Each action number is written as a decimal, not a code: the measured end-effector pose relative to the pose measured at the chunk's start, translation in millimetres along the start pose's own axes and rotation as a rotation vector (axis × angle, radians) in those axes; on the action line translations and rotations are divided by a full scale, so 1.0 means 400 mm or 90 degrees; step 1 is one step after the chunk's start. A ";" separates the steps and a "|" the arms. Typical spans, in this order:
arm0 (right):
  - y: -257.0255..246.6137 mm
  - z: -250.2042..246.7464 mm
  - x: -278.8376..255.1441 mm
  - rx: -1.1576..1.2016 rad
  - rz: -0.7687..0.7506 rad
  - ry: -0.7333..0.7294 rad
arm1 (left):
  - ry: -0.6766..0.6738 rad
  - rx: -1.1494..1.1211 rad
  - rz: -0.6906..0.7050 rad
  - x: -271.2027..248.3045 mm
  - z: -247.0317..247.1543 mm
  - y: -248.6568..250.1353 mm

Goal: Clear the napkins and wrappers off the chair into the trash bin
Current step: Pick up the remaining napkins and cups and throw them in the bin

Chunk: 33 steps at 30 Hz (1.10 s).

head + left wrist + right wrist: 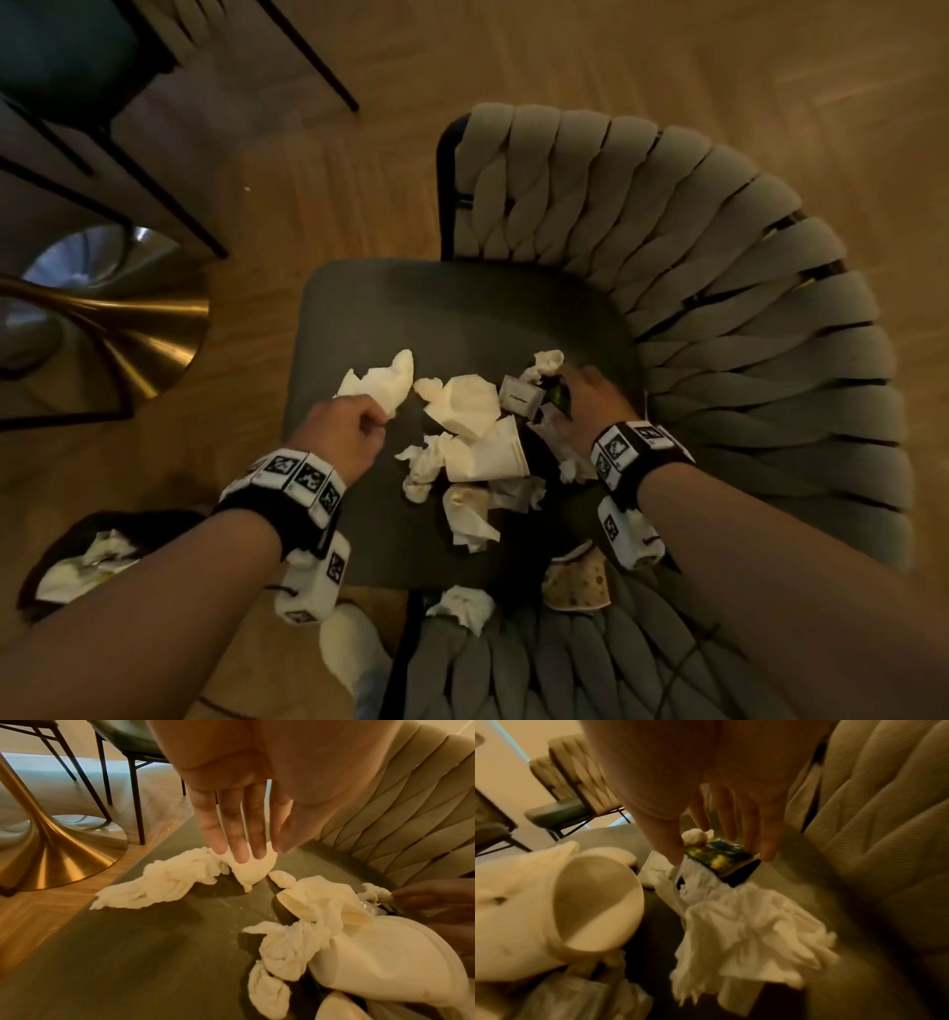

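Clearing in progress, early to middle stage as judged from the litter that remains. The chair (359, 308) seat carries a loose heap of crumpled napkins, among them a large napkin (382, 380) at the heap's left edge, an overturned paper cup (488, 452) at its middle, and a dark printed wrapper (723, 860) on the right, close to the woven backrest. The trash bin (46, 560), on the floor at the lower left beside the chair, already holds some crumpled white paper, so part of the load appears to be cleared. The left hand (344, 426) touches the large napkin with straight fingers laid on its raised end; no grip is closed round it. The right hand (585, 406) reaches down over the wrapper with fingers spread at its edges; whether they pinch it cannot be told. Left to do: most of the heap, including a napkin wad (462, 606) at the seat's near edge.
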State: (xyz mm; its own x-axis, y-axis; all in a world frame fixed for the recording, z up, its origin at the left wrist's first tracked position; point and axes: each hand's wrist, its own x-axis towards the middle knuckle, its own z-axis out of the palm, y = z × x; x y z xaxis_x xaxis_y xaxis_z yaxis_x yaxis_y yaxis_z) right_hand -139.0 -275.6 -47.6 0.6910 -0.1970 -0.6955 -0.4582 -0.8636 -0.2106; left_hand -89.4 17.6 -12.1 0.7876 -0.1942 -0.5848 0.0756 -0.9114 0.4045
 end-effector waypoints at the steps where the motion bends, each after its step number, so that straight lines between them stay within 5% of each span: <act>1: -0.005 0.010 0.020 -0.023 -0.004 -0.002 | 0.005 -0.007 0.004 0.007 0.001 0.008; 10: 0.043 -0.028 0.046 0.027 0.022 0.114 | 0.016 0.086 0.089 0.022 0.039 0.088; 14: 0.089 -0.089 -0.012 0.094 0.020 0.192 | 0.150 0.072 -0.093 0.065 0.031 0.079; 17: 0.115 -0.125 -0.050 0.105 -0.002 0.234 | 0.084 0.032 -0.238 0.102 0.046 0.069; 22: 0.119 -0.140 -0.116 0.102 -0.019 0.135 | 0.015 0.034 -0.262 0.144 0.092 0.045; 27: 0.102 -0.085 -0.134 0.035 -0.091 -0.046 | 0.045 0.006 -0.167 0.138 0.078 0.043; 33: 0.088 0.012 -0.073 -0.095 -0.124 -0.124 | 0.103 -0.005 -0.058 0.092 0.014 0.067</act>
State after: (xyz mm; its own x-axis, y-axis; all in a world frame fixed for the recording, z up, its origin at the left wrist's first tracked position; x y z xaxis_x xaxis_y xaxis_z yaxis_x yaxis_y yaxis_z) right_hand -177.9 -298.0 -38.2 0.6308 0.0587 -0.7737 -0.2304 -0.9380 -0.2590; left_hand -61.7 -16.2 -26.7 0.8656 -0.0494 -0.4983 0.1551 -0.9198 0.3605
